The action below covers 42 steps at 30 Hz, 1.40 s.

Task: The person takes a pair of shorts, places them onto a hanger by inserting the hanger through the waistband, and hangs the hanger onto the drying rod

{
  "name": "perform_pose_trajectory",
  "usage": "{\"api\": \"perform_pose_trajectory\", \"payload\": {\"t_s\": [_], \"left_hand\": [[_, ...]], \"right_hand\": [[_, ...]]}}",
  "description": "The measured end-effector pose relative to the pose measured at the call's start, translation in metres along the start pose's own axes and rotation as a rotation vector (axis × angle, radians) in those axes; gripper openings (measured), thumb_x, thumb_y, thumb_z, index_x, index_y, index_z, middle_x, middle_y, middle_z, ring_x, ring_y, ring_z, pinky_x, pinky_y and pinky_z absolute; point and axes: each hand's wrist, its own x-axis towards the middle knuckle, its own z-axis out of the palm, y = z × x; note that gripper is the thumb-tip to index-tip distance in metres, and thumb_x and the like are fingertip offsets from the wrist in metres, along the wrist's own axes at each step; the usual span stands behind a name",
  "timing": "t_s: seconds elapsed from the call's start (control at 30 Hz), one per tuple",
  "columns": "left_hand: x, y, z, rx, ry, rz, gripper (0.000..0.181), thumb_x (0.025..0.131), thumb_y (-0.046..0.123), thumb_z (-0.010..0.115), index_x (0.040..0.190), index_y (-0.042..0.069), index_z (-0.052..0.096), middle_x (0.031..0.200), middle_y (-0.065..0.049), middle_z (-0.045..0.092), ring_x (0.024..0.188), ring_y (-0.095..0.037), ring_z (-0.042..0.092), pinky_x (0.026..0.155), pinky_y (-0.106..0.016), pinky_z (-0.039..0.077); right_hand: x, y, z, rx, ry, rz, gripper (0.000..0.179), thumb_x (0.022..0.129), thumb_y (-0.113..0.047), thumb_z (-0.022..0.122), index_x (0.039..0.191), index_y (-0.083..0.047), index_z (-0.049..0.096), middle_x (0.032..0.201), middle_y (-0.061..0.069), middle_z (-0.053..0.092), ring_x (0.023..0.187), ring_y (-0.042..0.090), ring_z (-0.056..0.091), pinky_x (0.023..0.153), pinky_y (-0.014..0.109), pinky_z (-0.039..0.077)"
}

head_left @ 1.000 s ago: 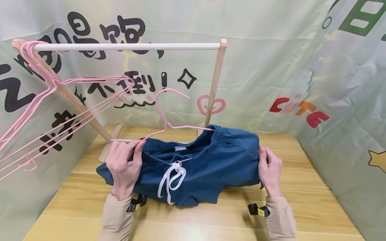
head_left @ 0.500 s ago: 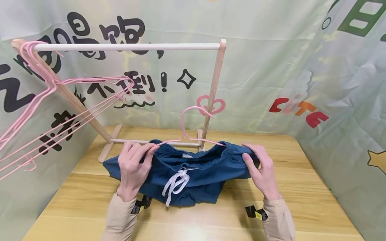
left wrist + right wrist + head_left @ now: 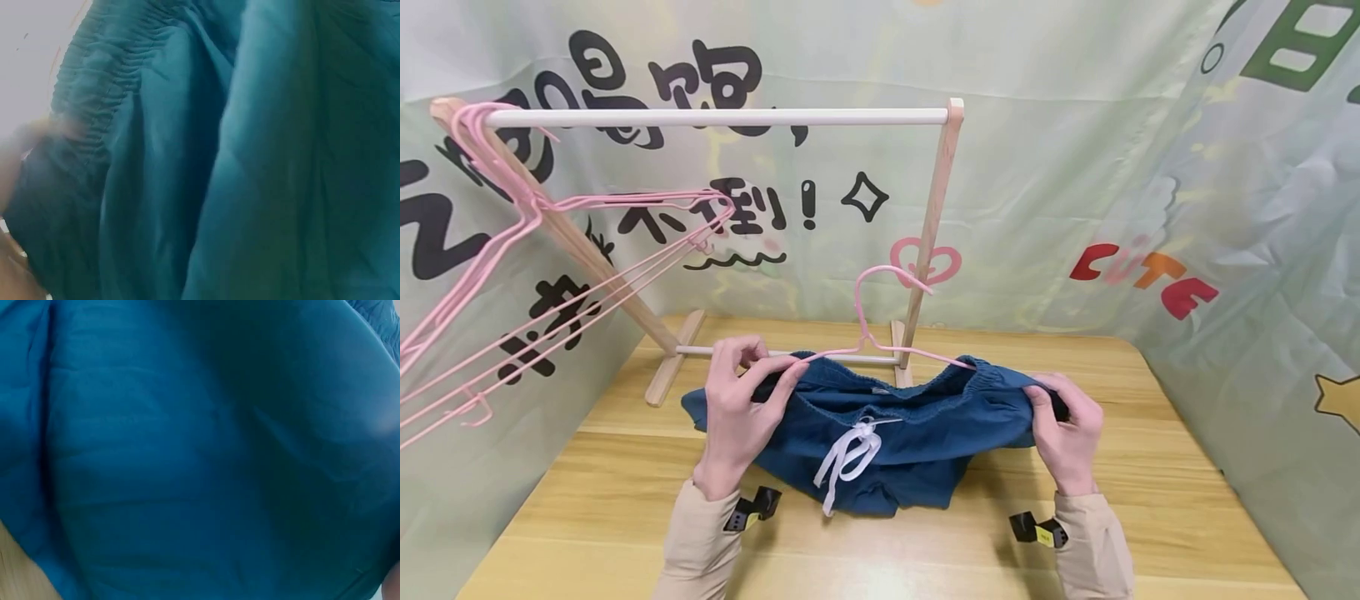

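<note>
Blue shorts with a gathered elastic waistband and a white drawstring bow are stretched between both hands above the table. A pink hanger has its hook upright over the waist opening, and its two arms run down into the waistband. At the left end, my left hand pinches the waistband beside the hanger's arm. My right hand grips the right side of the shorts, thumb in front. Blue cloth fills the left wrist view, and more cloth the right wrist view. The hanger's lower part is hidden inside the shorts.
A small rack with a white rail and wooden legs stands behind the shorts. Several pink hangers hang at its left end. Printed curtains border the wooden table.
The hanger has moved right and down, deeper into the waistband. My left hand has shifted right with its end. My right hand slid up the shorts' side, then moved outward, pulling the cloth right.
</note>
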Motion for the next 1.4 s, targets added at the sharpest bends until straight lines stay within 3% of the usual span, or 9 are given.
{"api": "perform_pose_trajectory", "payload": {"t_s": [0.23, 0.37, 0.5, 0.63, 0.8, 0.9, 1.07, 1.2, 1.4], "left_hand": [[-0.003, -0.006, -0.007, -0.017, -0.132, -0.172, 0.051, 0.098, 0.05, 0.059, 0.128, 0.01, 0.067, 0.114, -0.016, 0.063, 0.103, -0.03, 0.06, 0.091, -0.033, 0.043], [-0.003, -0.011, -0.016, -0.001, -0.197, -0.237, 0.051, 0.093, 0.036, 0.072, 0.137, 0.012, 0.06, 0.115, -0.012, 0.068, 0.108, -0.03, 0.063, 0.097, -0.044, 0.043], [-0.003, -0.016, -0.024, 0.008, -0.285, -0.199, 0.056, 0.08, 0.011, 0.084, 0.132, 0.012, 0.064, 0.115, -0.01, 0.071, 0.108, -0.03, 0.064, 0.098, -0.043, 0.043], [-0.003, -0.019, -0.027, 0.017, -0.317, -0.134, 0.051, 0.075, 0.004, 0.086, 0.123, 0.007, 0.069, 0.11, -0.011, 0.075, 0.103, -0.029, 0.068, 0.096, -0.035, 0.046], [-0.003, -0.018, -0.028, 0.076, -0.248, -0.093, 0.03, 0.078, 0.001, 0.082, 0.106, 0.003, 0.073, 0.094, -0.013, 0.075, 0.087, -0.028, 0.071, 0.079, -0.039, 0.052], [-0.002, -0.018, -0.028, 0.104, -0.181, -0.071, 0.016, 0.088, 0.013, 0.077, 0.099, 0.003, 0.074, 0.087, -0.013, 0.074, 0.079, -0.029, 0.07, 0.073, -0.042, 0.052], [-0.001, -0.018, -0.023, 0.112, -0.057, -0.049, 0.042, 0.101, 0.038, 0.06, 0.096, -0.001, 0.073, 0.08, -0.017, 0.071, 0.073, -0.031, 0.064, 0.071, -0.039, 0.046], [0.0, -0.017, -0.021, 0.109, 0.035, -0.065, 0.039, 0.099, 0.033, 0.064, 0.095, -0.005, 0.073, 0.077, -0.021, 0.069, 0.071, -0.032, 0.059, 0.073, -0.04, 0.039], [0.001, -0.015, -0.019, 0.13, 0.151, -0.098, 0.032, 0.095, 0.025, 0.069, 0.093, -0.007, 0.072, 0.074, -0.023, 0.066, 0.073, -0.035, 0.055, 0.079, -0.043, 0.034]], "right_hand": [[0.003, -0.001, -0.004, -0.018, 0.139, 0.048, 0.014, 0.085, 0.011, 0.069, 0.079, 0.022, 0.063, 0.088, -0.019, 0.068, 0.079, -0.005, 0.063, 0.076, 0.012, 0.047], [0.005, -0.002, -0.007, -0.046, 0.183, 0.069, 0.015, 0.085, 0.011, 0.07, 0.078, 0.022, 0.063, 0.087, -0.02, 0.068, 0.077, -0.005, 0.063, 0.075, 0.012, 0.047], [0.006, -0.002, -0.007, -0.049, 0.217, 0.075, 0.015, 0.084, 0.011, 0.07, 0.078, 0.023, 0.062, 0.085, -0.019, 0.067, 0.075, -0.004, 0.062, 0.072, 0.013, 0.045], [0.006, -0.003, -0.007, -0.043, 0.235, 0.068, 0.015, 0.083, 0.012, 0.07, 0.078, 0.024, 0.061, 0.082, -0.018, 0.066, 0.071, -0.004, 0.058, 0.068, 0.012, 0.042], [0.007, -0.005, -0.004, -0.039, 0.238, 0.062, 0.022, 0.085, 0.006, 0.072, 0.078, 0.023, 0.061, 0.082, -0.018, 0.065, 0.07, -0.005, 0.057, 0.068, 0.011, 0.041], [0.007, -0.007, -0.001, -0.025, 0.229, 0.058, 0.027, 0.087, 0.0, 0.074, 0.079, 0.023, 0.061, 0.082, -0.017, 0.065, 0.071, -0.005, 0.056, 0.068, 0.01, 0.041], [0.008, -0.008, 0.001, 0.018, 0.194, 0.05, 0.028, 0.088, -0.001, 0.073, 0.08, 0.023, 0.061, 0.083, -0.015, 0.066, 0.07, -0.004, 0.055, 0.066, 0.01, 0.04], [0.008, -0.007, 0.001, 0.038, 0.16, 0.065, 0.022, 0.089, 0.003, 0.07, 0.084, 0.023, 0.062, 0.086, -0.01, 0.068, 0.073, 0.0, 0.057, 0.064, 0.012, 0.039], [0.008, -0.004, 0.0, 0.091, 0.126, 0.094, 0.016, 0.094, 0.01, 0.058, 0.098, 0.025, 0.062, 0.099, -0.001, 0.069, 0.092, 0.009, 0.063, 0.083, 0.019, 0.049]]}}
